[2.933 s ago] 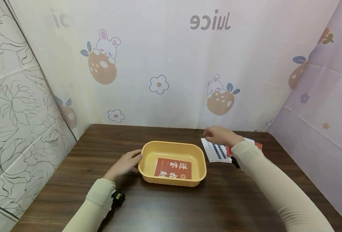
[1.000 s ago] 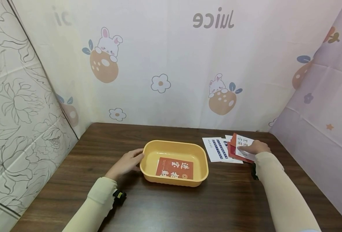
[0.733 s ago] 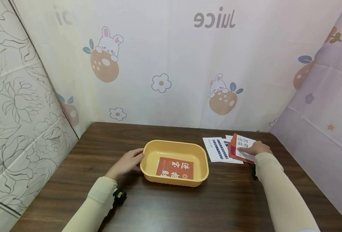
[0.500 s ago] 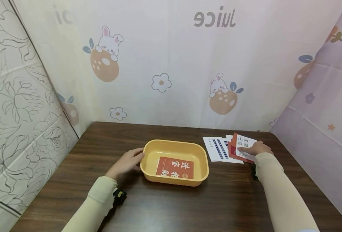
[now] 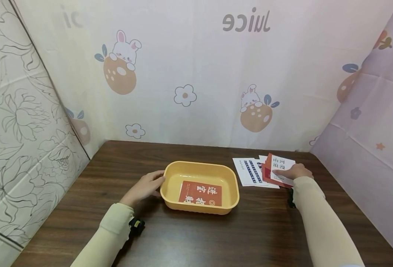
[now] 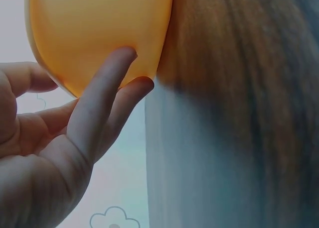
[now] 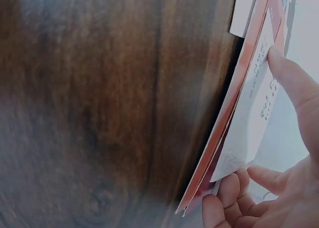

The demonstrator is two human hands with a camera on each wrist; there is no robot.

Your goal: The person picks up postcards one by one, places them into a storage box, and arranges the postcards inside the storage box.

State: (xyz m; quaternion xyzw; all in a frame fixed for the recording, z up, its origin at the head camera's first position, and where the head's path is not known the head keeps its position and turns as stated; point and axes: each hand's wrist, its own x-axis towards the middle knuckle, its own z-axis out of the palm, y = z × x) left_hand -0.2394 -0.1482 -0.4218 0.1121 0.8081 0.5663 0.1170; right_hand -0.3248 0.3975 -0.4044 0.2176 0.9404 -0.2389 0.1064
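Observation:
On the table sits a yellow plastic basin (image 5: 199, 209) with a red card (image 5: 201, 193) bearing white characters lying inside, a white edge showing under it. My left hand (image 5: 146, 188) grips the basin's left end, thumb at the rim and fingers against the outer wall (image 6: 99, 34). At the right, my right hand (image 5: 295, 171) holds a white card (image 5: 279, 162) with dark characters, thumb on its face and the other fingers at its edge and underneath. Red cards (image 5: 266, 177) lie beneath that card. To their left are white cards (image 5: 244, 171) with blue strips.
The dark wood table (image 5: 196, 241) ends at a pale printed curtain (image 5: 196, 74) behind. Patterned panels stand on the left and right. Black wrist cameras (image 5: 137, 226) are strapped to both wrists.
From above the left end of the cards, my right hand has moved right and down onto the white card. Over the last second it barely moves. My left hand stays on the basin.

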